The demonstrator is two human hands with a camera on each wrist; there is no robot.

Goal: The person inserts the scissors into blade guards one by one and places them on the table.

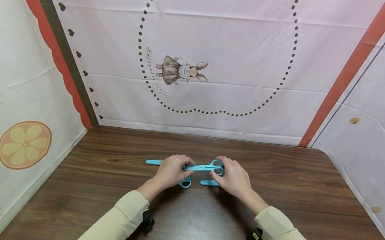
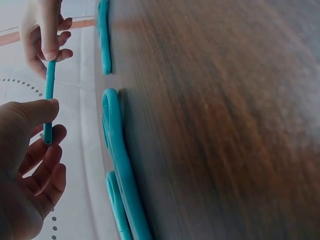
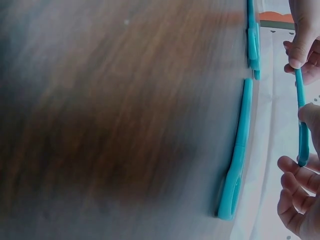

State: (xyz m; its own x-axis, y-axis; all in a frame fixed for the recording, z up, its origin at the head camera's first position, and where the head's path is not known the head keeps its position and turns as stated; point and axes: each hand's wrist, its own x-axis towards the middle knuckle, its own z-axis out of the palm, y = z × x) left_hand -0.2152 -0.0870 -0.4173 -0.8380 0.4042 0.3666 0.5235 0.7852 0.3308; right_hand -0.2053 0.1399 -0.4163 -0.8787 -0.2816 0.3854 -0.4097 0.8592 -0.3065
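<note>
A pair of light blue scissors, closed, is held above the table between both hands. My left hand pinches the blade end between thumb and fingers. At the handle end, my right hand grips the finger loops. Below, more blue scissors lie on the table: a handle loop shows beside the left hand, and a rounded blue end sticks out to its left. Under the right hand lies another pair of scissors, partly covered in the head view. Two blue pieces lie side by side near the left hand, the longer scissors among them.
The dark wood table reaches back to a printed cloth with a rabbit figure and dotted lines. More cloth hangs along the left and right sides. A black wrist device shows at the left cuff.
</note>
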